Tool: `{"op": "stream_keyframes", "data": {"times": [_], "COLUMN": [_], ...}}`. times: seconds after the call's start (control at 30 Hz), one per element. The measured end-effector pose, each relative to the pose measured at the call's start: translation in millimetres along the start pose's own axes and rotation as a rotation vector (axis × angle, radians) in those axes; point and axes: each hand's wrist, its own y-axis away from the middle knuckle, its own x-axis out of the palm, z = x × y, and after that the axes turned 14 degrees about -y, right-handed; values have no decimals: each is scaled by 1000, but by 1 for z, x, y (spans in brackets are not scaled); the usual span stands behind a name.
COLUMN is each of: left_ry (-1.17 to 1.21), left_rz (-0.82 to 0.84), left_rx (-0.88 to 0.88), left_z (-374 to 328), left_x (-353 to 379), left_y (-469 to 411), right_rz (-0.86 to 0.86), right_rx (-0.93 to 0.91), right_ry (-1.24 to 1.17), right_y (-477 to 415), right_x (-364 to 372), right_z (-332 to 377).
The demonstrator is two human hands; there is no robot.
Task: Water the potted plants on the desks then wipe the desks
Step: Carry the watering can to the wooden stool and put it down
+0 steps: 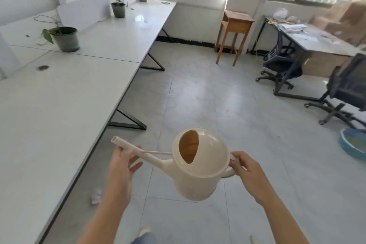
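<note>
- The watering can (198,166) is smooth, glossy cream plastic: round body, domed top with an oval opening, long thin straight spout.
- The left hand (120,166) holds the spout near its tip, fingers loosely curled round it.
- The right hand (247,168) grips the loop handle at the can's back, fingers bent tight.
- Left of the can runs the long, flat white desk (49,115).
- Far beyond the can, up-left on the desk, stand three dark round plastic pots (65,38); the nearest shows drooping green leaves.
</note>
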Motion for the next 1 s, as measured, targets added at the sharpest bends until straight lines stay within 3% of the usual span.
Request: {"op": "stream_keyframes", "data": {"times": [0.37,1.0], "left_ry": [-73,-69], "left_rz": [219,357], "left_rx": [-36,-20], "left_z": [22,-6], "left_x": [122,415], "left_y": [-6,-172], "right_rz": [-176,-335], "right_rx": [90,106], "right_ry": [-32,-62], "right_y": [8,-207], "right_x": [-108,-307], "right_z": [-40,-48]}}
